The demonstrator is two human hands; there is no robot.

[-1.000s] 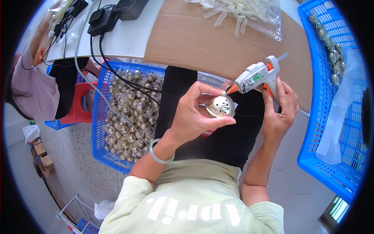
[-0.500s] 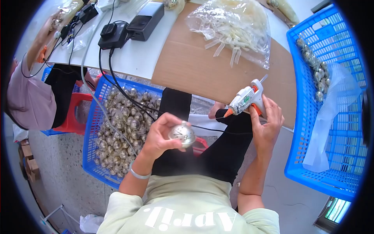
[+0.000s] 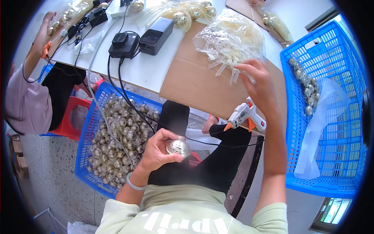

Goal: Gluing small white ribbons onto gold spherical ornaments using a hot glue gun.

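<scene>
My left hand (image 3: 157, 152) is closed around a shiny pale-gold ball ornament (image 3: 179, 149) with dark lettering, held above my lap between thumb and fingers. My right hand (image 3: 257, 84) reaches over the cardboard, its bent fingers apart, with the fingertips at clear plastic strips (image 3: 233, 77) that stick out of a transparent bag (image 3: 230, 39). Whether the fingertips touch a strip is hard to see. A white and orange glue gun (image 3: 243, 116) rests at the table's near edge below my right hand, its orange nozzle pointing left.
Left of my legs, a blue basket (image 3: 80, 158) is heaped with similar ornaments. Another blue basket (image 3: 331, 183) on the right holds a few ornaments and plastic film. Black boxes (image 3: 157, 36) with cables stand on the table. Another person's arm (image 3: 37, 43) is at the far left.
My right hand has let go of the glue gun and moved up to the plastic strips. The gun now rests at the table edge. My left hand keeps hold of the ornament.
</scene>
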